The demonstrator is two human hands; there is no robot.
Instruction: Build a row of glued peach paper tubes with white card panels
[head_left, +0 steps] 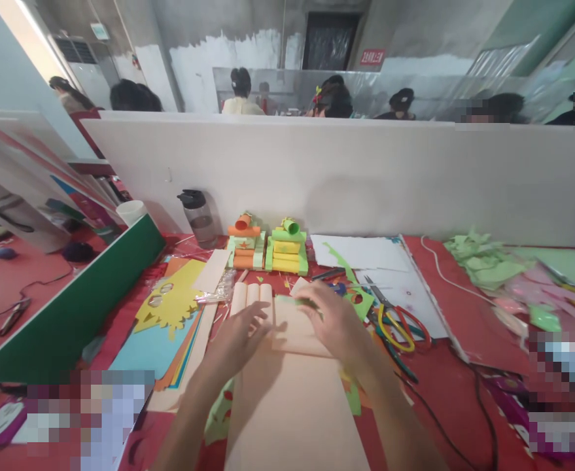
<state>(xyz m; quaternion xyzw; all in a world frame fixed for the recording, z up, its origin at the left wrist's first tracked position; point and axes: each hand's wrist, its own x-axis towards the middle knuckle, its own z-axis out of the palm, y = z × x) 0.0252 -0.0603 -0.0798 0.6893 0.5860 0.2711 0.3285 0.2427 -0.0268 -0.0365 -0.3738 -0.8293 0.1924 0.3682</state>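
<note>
Handling peach paper: two bare hands face each other across a smaller peach sheet [297, 339], whose near edge overlaps a large peach sheet [292, 412].
Left hand [241, 335]: fingers parted and loosely curled, nothing seen in them; fingertips reach the smaller sheet's left side, by the near ends of the tubes.
Right hand [330, 314]: fingers bent over the far right part of the smaller sheet; a greenish bit shows by the fingertips, but whether it is pinched is hard to make out.
Rolled peach tubes [252, 296]: three abreast, long axes pointing away from the person; left of the smaller sheet, the left hand clearly nearer.
Paper models: an orange one [244, 243] and a yellow-green one [287, 247] stand side by side beyond the tubes.
Right side: scissors [390, 307] lie partly on white sheets [383, 252].
Far left: a water bottle [197, 219] stands against the partition [248, 163].
</note>
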